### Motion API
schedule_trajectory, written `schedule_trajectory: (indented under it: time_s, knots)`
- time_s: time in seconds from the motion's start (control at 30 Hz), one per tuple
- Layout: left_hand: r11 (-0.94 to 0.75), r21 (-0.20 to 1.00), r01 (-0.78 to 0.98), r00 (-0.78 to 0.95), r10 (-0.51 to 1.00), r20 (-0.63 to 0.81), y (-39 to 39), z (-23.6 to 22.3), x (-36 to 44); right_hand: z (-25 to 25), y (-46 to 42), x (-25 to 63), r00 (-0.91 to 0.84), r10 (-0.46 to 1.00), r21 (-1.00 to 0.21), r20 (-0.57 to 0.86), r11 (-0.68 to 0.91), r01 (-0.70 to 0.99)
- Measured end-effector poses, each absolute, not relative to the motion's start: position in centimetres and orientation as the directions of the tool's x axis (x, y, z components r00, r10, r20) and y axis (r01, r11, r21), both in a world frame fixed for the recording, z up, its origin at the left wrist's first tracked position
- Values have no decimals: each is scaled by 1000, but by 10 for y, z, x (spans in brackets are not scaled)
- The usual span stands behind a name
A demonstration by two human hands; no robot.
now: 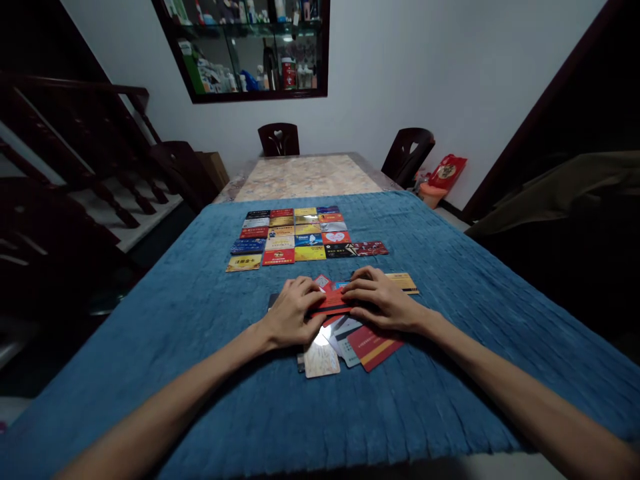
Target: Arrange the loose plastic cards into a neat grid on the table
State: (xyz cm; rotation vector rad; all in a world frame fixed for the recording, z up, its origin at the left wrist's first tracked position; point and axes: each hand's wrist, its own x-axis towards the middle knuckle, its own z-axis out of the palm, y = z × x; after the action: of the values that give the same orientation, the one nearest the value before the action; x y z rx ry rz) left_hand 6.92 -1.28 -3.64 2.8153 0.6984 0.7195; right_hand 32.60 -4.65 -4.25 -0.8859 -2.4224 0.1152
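A red card (332, 303) with a dark stripe lies level between my two hands, on top of a loose pile of cards. My left hand (296, 310) grips its left end, fingers at the far edge and thumb at the near edge. On the right end, my right hand (381, 301) has its bent fingers closed over the card. From under the hands stick out a pale card (321, 360), a dark red card (373, 347) with a gold stripe and a yellow card (404, 283). Parts of the pile are hidden beneath my hands.
Beyond the pile, several cards lie face up in neat rows, among them a gold card (243, 263) and a black card (341, 251). A blue cloth (190, 333) covers the near table. Chairs (407, 157) stand around the far end.
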Motion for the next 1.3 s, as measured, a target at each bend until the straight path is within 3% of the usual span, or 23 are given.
schedule_trajectory:
  time_s: [0.3, 0.53, 0.87, 1.3]
  knots:
    - [-957, 84, 277, 762, 272, 588, -8, -37, 67, -45, -47, 326, -553, 532, -177, 641, 803, 568]
    - [-940, 202, 276, 684, 340, 646, -3, -42, 69, -49, -45, 321, -415, 547, -241, 727, 769, 592]
    - [-926, 285, 247, 695, 374, 614, 1, -46, 66, -54, -45, 319, -343, 672, -372, 657, 684, 628]
    - [-906, 279, 319, 746, 422, 515, -4, -41, 66, -56, -46, 316, -339, 683, -321, 647, 648, 691]
